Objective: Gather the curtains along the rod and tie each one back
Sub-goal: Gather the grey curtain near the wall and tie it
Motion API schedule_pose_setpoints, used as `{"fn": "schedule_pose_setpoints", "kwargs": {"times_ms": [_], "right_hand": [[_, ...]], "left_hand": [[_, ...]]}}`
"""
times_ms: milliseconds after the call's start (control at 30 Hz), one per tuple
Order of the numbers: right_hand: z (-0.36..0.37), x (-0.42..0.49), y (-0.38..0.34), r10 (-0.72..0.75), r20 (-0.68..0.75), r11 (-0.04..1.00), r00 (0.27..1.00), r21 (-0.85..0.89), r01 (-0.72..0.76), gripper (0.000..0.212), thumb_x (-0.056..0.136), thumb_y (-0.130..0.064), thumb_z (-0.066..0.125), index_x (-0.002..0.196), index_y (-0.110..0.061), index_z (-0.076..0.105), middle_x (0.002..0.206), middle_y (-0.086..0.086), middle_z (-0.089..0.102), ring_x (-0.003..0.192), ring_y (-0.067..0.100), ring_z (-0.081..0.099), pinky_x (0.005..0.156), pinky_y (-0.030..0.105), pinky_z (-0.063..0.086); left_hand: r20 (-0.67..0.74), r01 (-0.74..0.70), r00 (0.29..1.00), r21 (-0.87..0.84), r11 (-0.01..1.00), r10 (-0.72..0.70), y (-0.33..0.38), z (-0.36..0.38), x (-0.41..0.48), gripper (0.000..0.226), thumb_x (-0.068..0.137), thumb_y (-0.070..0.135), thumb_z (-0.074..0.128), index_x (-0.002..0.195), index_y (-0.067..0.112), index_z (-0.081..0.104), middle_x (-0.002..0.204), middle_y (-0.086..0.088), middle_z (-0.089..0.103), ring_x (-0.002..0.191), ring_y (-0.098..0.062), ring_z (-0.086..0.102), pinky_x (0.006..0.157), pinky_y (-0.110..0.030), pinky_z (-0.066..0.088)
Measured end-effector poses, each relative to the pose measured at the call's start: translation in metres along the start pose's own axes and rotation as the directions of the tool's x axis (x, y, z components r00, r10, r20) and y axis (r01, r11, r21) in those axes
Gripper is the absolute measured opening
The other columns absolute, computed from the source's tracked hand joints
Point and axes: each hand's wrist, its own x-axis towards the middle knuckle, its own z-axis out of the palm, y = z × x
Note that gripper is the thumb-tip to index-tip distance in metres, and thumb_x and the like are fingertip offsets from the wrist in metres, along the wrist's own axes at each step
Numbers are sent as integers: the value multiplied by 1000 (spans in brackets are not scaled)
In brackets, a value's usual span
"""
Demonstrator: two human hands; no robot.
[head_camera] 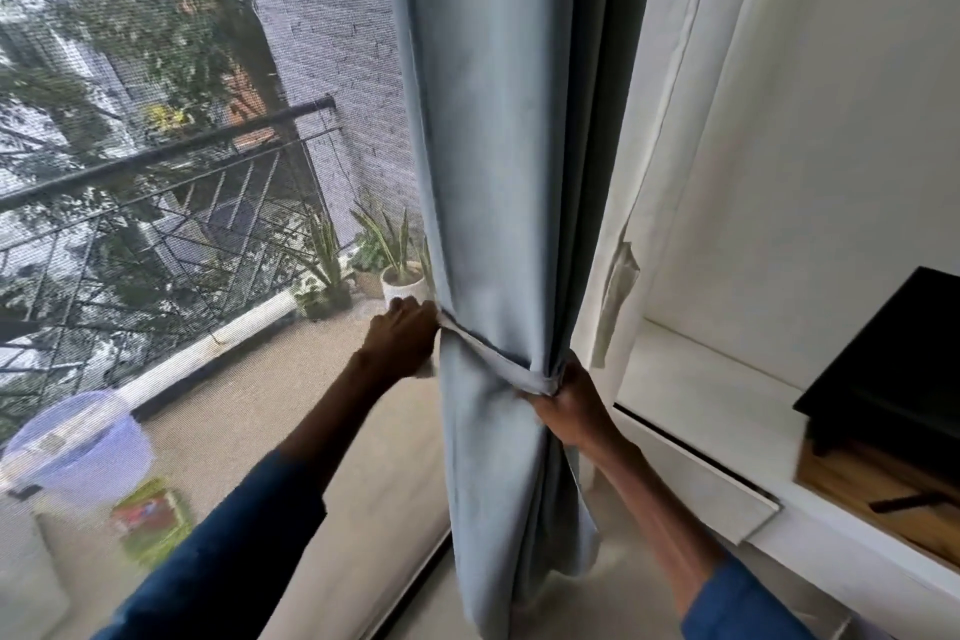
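Two closed grips flank the upright curtain [498, 172]: left hand [402, 338] and right hand [569, 403] hold the tieback [488, 353] by its ends, right lower.

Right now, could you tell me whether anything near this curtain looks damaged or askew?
A pale strip hangs peeled from the white frame right of the curtain, loose at its lower end. The tie band also slants across the curtain, higher at the left hand than at the right hand.

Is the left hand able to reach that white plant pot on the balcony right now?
Probably not. A mesh screen stands between the left hand and the white plant pot, and that hand is gripping the curtain tieback.
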Motion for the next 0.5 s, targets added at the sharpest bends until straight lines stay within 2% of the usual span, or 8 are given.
{"fn": "schedule_pose_setpoints", "kwargs": {"times_ms": [100,167,233,267,300,367,433,500], "right_hand": [[1,-8,0,67,143,992,987,96,-81,59,77,-19,86,129,-20,59,122,-6,69,109,-3,65,90,16,52],[3,-10,3,99,205,982,974,135,-129,51,78,-20,86,124,-26,64,123,-3,71,116,10,66,96,24,54],[4,-12,3,115,223,971,968,182,-157,46,75,-25,86,117,-28,68,120,1,74,117,17,68,100,37,55],[4,-13,4,122,218,964,968,205,-168,46,73,-27,86,116,-28,69,120,1,74,116,18,68,101,38,55],[3,-15,3,126,214,956,969,234,-176,46,72,-27,84,115,-27,69,120,1,74,116,17,68,101,38,55],[-1,-17,3,145,210,947,967,254,-197,43,72,-24,82,113,-26,70,119,3,75,115,18,68,99,36,55],[-8,-17,6,156,209,936,965,280,-212,44,70,-20,78,112,-24,70,118,2,75,112,14,69,94,25,54],[-15,-16,7,159,201,926,967,310,-217,47,66,-12,72,112,-19,68,114,3,73,104,10,69,86,16,52]], "left_hand": [[-18,-53,998,90,994,55,26,-8,16,41,95,14,50,134,3,42,131,-23,41,125,-41,40,86,-50,47],[-1,-149,989,14,989,149,37,-8,30,46,90,4,57,135,0,47,131,-28,45,121,-45,47,82,-50,49],[-80,-185,983,-351,918,167,54,-14,29,24,84,-4,64,106,5,64,107,-21,63,98,-39,66,77,-48,57],[-84,-119,993,-540,833,88,66,-23,24,18,89,-3,61,94,15,62,97,-8,65,89,-23,69,77,-39,61],[-44,-76,997,-627,775,63,78,-31,19,25,96,-3,54,88,21,56,93,2,61,83,-9,66,74,-25,60],[89,-93,976,-650,754,197,90,-39,17,35,100,-11,42,82,19,48,84,7,48,82,-7,53,64,-4,48],[178,-111,933,-683,722,313,95,-45,15,27,95,-19,46,91,8,47,81,4,41,88,-12,40,62,-5,43],[316,-71,865,-691,720,389,90,-47,10,27,93,-16,53,115,0,52,97,1,47,97,-15,39,66,-6,41]]}}
